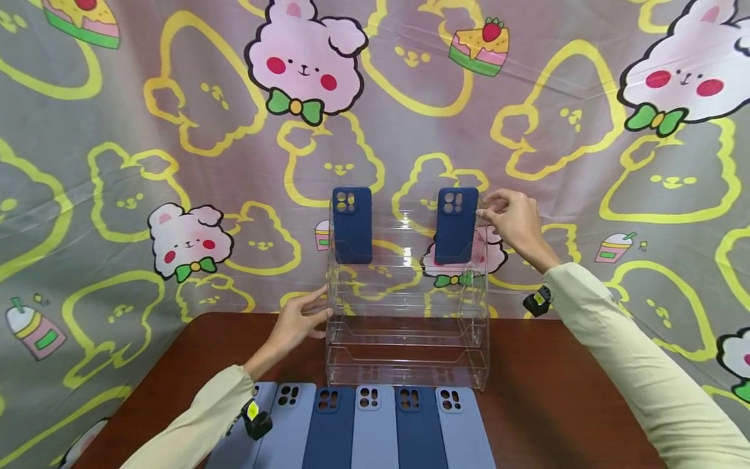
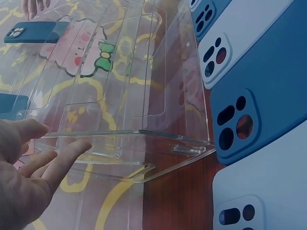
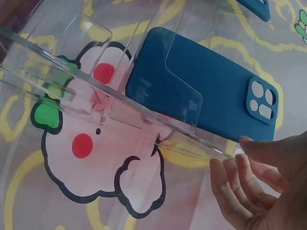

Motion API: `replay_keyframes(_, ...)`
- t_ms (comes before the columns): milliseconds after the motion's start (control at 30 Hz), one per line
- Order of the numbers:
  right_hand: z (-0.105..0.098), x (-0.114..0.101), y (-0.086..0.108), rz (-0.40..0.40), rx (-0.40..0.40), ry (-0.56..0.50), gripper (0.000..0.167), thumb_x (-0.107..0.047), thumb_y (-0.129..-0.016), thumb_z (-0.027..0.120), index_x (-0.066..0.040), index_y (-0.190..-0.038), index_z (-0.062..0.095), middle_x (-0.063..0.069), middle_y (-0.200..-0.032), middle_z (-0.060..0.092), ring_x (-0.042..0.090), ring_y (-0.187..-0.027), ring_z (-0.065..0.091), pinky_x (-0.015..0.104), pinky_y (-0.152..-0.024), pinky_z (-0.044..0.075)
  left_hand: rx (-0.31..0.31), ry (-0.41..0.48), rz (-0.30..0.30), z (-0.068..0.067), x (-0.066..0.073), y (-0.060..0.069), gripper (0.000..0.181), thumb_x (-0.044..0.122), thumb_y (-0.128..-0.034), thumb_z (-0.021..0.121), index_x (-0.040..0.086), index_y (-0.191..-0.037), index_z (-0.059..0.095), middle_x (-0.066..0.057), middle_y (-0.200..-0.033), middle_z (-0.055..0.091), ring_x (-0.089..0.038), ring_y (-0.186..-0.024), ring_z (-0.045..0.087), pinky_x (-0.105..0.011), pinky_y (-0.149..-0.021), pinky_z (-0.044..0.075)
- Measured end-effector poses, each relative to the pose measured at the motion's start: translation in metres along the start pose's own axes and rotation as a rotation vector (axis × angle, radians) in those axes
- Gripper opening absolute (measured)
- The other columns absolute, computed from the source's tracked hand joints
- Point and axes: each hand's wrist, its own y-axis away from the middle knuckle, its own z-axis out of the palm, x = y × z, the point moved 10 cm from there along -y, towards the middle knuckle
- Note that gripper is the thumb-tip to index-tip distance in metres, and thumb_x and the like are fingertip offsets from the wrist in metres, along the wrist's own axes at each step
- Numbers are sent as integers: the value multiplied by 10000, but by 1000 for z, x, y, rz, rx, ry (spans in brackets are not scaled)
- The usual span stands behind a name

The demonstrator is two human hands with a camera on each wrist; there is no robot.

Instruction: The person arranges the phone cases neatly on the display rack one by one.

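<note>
blue phone case [image 1: 456, 225] stood upright beside your right hand [image 1: 518, 221]

the case sat at the right end of the top tier of the clear rack [image 1: 404, 358], its lower part behind the tier's see-through front lip. its long axis ran close to vertical, leaning slightly so that the top lay a little further right than the foot. the camera end pointed up and the back faced you. it was plain dark blue, with rounded corners and a raised, squarish camera surround at the upper left, and the patterned backdrop [image 1: 410, 124] showed through the openings.

your right hand was at the case's right edge, thumb tip by its upper part and fingers loosely bent, not wrapped round it; you couldn't tell whether the thumb pressed. your left hand [image 1: 295, 319] was beside the rack's left side, fingers spread and holding nothing; contact with the panel was unclear.

a second blue case [image 1: 353, 228] stood upright at the tier's left end. in front, a row of light and dark blue cases [image 1: 375, 433] lay on the table [image 1: 556, 378], camera ends toward the rack.
</note>
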Motion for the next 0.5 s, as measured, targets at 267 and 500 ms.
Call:
replay_keyframes(267,3,10,4,68,-51,-89,261,-88,-987,710,66,-1197,696,327,-1072,741,447,-865,754,312,-569,653,3,-7,2,-1,-1,-1,607,0,-1001,681,44,-1567,465,-350,-1400,593,-422,-1127,714,-398,-717,685)
replay_keyframes(500,2,18,15,146,-126,-169,331,-102,-997,699,85,-1265,652,339,-1138,723,162,-757,751,193,-572,628,4,-2,-9,-1,-1,0,608,-2,-1002,678,49,-1568,463,-350,-1404,588,-415,-1129,715,-393,-718,685)
